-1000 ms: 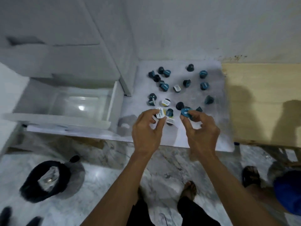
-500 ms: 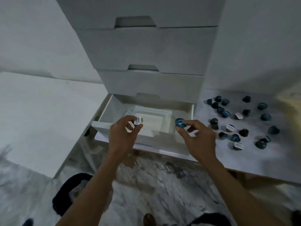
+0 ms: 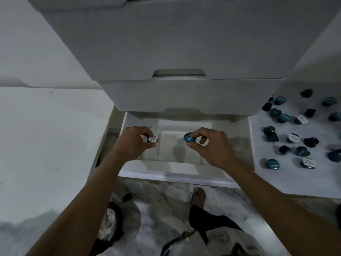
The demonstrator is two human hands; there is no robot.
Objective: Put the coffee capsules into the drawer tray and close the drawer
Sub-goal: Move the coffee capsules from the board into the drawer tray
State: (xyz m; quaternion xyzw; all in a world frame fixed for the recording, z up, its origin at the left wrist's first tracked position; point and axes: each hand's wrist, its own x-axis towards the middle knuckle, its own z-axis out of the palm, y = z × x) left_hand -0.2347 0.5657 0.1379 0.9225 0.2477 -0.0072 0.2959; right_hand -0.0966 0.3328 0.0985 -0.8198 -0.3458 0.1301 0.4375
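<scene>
White drawer cabinet (image 3: 166, 43), bottom drawer (image 3: 177, 174) pulled out, clear tray (image 3: 180, 163) seated inside it.

Change since half a second ago: both hands have moved forward from the drawer's front edge to over the tray; the view has closed in on the cabinet.

Left hand (image 3: 132, 143): grip pinching a white-topped capsule (image 3: 153, 139) between thumb and fingertips, above the tray's left part.

Right hand (image 3: 212, 146): grip pinching a blue capsule (image 3: 189, 138), label facing up, above the tray's middle, near the left grip but apart from it.

Remaining capsules (image 3: 295, 137): scattered on the pale table (image 3: 267, 182), well to the right of the right grip, some upright, some tipped.

Closed drawer (image 3: 184, 97) directly above overhangs the tray's far end.

Marble floor (image 3: 166, 209) below the grips; sandalled foot (image 3: 198, 196); dark round object (image 3: 110, 228), partly hidden by the left forearm.
</scene>
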